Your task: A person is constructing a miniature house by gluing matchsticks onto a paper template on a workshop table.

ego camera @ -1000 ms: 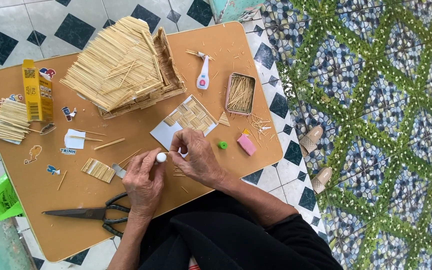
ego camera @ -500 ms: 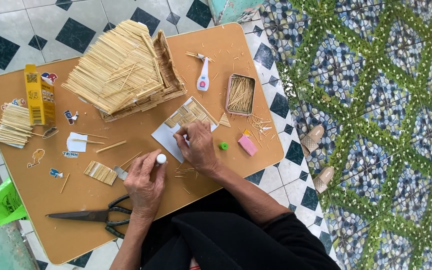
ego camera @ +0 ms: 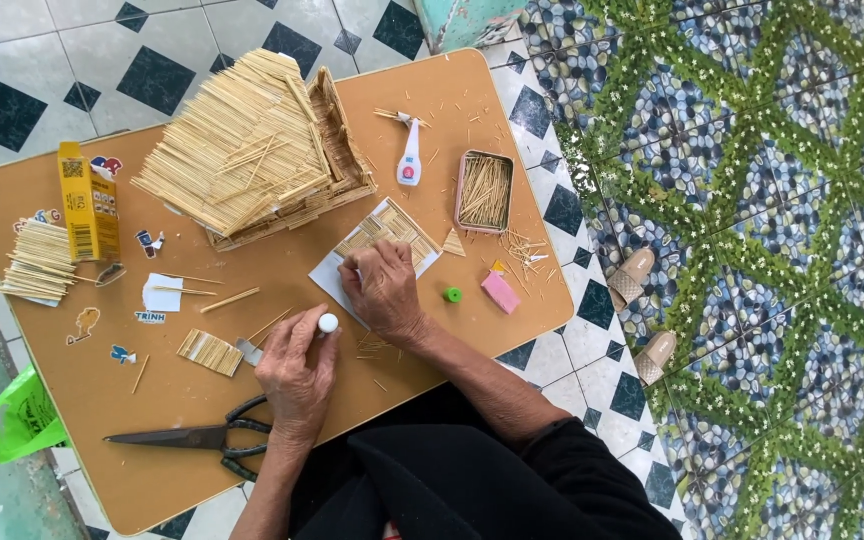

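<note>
Wooden sticks are lying everywhere on the tan counter (ego camera: 432, 110). The left hand (ego camera: 297, 375) is closing its grip around a small white-capped glue bottle (ego camera: 327, 323), near the counter's near edge. The right hand (ego camera: 384, 290) is pressing its fingertips, grip narrow, onto a panel of sticks on white paper (ego camera: 387, 232), just right of the bottle. Black scissors (ego camera: 187, 438) are lying near the left wrist. A stick-built house (ego camera: 247, 150) is crowding the far side, a yellow box (ego camera: 87, 200) standing at far left, a tin of sticks (ego camera: 484, 190) and a second glue bottle (ego camera: 410, 160) sitting at far right.
</note>
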